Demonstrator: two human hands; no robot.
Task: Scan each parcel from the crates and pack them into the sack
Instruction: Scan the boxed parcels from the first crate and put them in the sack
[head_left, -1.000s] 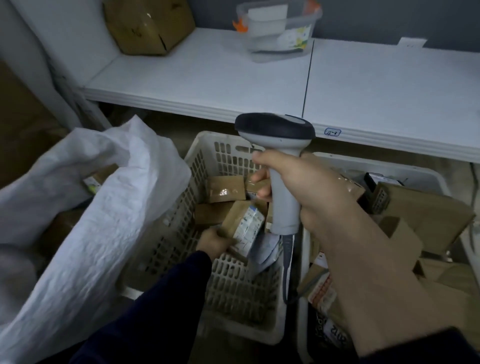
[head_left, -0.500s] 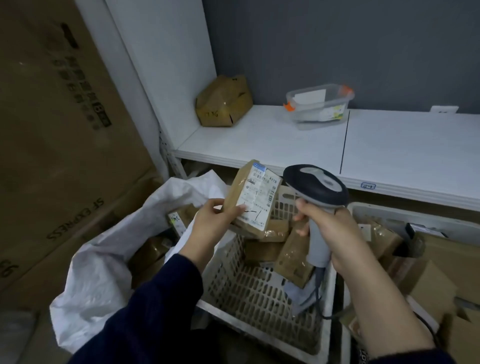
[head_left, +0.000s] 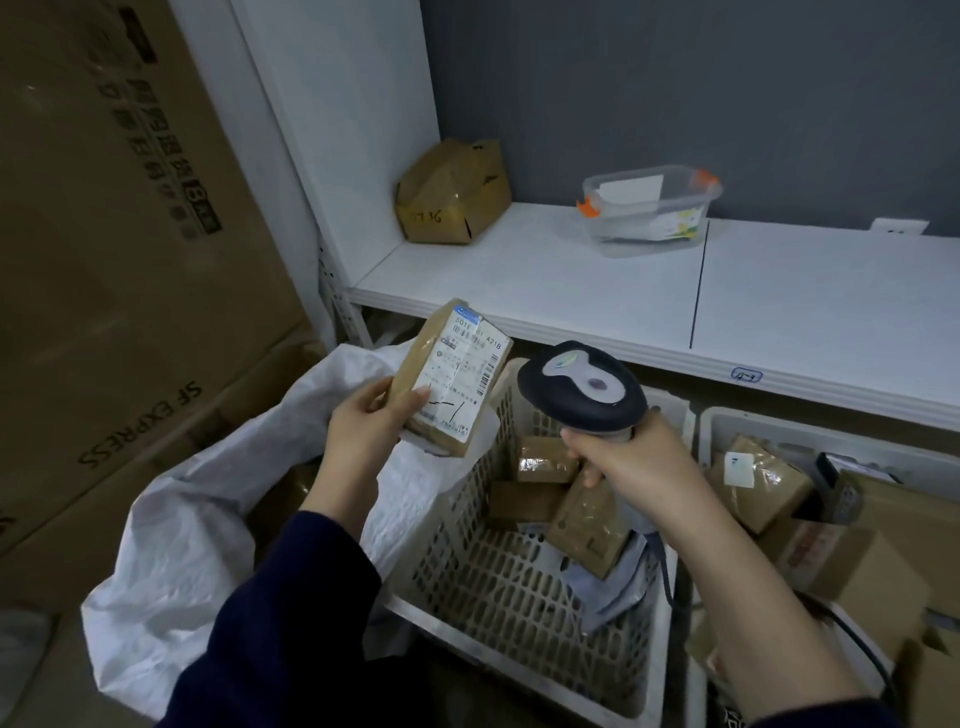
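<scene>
Well, my left hand (head_left: 369, 421) grips a brown parcel (head_left: 452, 376), thumb across the white label and fingers curled behind it, holding it tilted in the air above the sack's mouth with the label facing me. My right hand (head_left: 634, 462) is wrapped tight round the handle of the scanner (head_left: 582, 387), whose dark head sits just beside the parcel's right edge, close but not touching.

Below my left arm the white woven sack (head_left: 182, 545) gapes open, with brown packages dimly visible inside. Under my right hand stands a white slotted crate (head_left: 519, 597) with a few taped parcels (head_left: 587, 519) lying in it. Just right of it, a second crate (head_left: 753, 421) is heaped with more cardboard packages.

Behind both runs a white shelf (head_left: 571, 291) carrying a crumpled cardboard box (head_left: 452, 200) and a clear plastic tub (head_left: 649, 208). A big printed carton (head_left: 104, 260) fills my left side.
</scene>
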